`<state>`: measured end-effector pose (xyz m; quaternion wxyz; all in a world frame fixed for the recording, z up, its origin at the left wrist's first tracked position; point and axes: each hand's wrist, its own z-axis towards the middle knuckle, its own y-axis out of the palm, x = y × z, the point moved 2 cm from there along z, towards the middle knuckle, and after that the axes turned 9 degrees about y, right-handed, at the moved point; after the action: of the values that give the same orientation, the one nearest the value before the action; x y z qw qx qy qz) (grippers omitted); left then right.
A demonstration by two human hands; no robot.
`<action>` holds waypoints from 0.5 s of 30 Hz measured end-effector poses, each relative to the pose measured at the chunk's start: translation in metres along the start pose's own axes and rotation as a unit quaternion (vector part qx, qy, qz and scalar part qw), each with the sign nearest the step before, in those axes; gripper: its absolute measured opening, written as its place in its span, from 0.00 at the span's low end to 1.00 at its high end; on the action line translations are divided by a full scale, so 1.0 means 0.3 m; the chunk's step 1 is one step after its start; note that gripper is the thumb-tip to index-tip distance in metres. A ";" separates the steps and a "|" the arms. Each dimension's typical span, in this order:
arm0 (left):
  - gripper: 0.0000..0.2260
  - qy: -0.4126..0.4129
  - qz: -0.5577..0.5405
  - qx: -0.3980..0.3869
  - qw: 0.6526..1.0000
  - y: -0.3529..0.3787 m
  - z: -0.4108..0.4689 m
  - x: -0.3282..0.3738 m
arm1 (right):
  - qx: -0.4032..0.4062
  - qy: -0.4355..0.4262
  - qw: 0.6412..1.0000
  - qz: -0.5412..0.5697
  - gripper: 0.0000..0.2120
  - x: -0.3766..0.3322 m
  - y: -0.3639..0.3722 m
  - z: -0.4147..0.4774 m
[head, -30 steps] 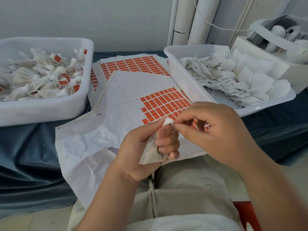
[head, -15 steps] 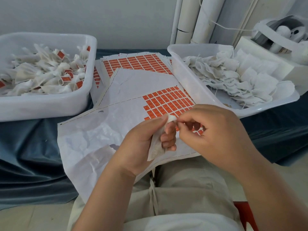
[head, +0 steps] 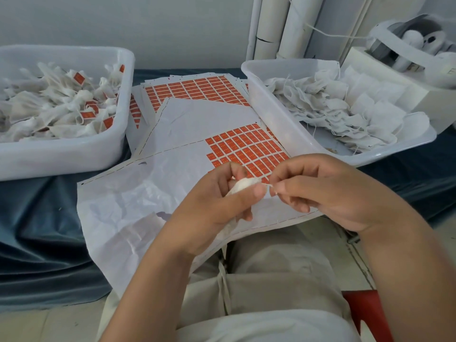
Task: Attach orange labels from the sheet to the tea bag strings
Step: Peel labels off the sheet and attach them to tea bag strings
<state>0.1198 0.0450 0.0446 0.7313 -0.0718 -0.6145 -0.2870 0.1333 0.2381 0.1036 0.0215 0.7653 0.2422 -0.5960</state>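
My left hand (head: 217, 206) grips a white tea bag (head: 243, 186), most of it hidden inside the fingers. My right hand (head: 328, 191) pinches the bag's thin string (head: 268, 185) just to the right of my left thumb. Both hands hover over the label sheet (head: 160, 191), whose remaining orange labels (head: 246, 149) fill its upper right part; the lower ones are hidden behind my hands. I see no label on the string.
A white tub (head: 61, 156) at the left holds labelled tea bags. A second white tub (head: 278, 119) at the right holds unlabelled bags. More label sheets (head: 197, 88) lie stacked between them on a blue cloth (head: 37, 230). White pipes (head: 278, 25) and a white box (head: 424, 87) stand behind.
My hands have drawn slightly apart. The right hand's fingers have slid rightward, pulling the string out from the bag. The left hand has turned the bag more into its fingers.
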 end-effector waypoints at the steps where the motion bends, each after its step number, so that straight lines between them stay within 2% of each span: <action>1: 0.11 0.007 0.021 -0.003 1.000 -0.004 -0.001 0.001 | -0.007 -0.006 1.000 0.008 0.08 0.000 0.002 0.004; 2: 0.07 0.014 0.055 -0.002 0.998 -0.008 -0.002 0.004 | -0.012 -0.012 1.000 0.012 0.08 0.002 0.004 0.006; 4: 0.11 0.033 0.118 0.018 0.992 -0.010 0.000 0.004 | -0.019 -0.023 1.000 0.003 0.07 0.006 0.004 0.009; 9: 0.19 0.034 0.099 0.114 0.988 -0.011 0.010 -0.011 | -0.063 -0.031 0.996 -0.053 0.07 0.014 -0.010 0.005; 12: 0.19 0.035 0.100 0.116 0.988 -0.008 0.013 -0.021 | -0.053 -0.014 0.998 0.037 0.10 0.033 -0.017 0.034; 15: 0.11 0.049 0.056 0.100 0.992 -0.010 0.013 -0.016 | -0.051 -0.030 0.981 0.187 0.11 0.047 0.007 0.070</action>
<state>0.1146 0.0458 0.0403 0.7788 -0.0181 -0.5988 -0.1861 0.1176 0.2344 0.0842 0.1790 0.7770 0.1243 -0.5906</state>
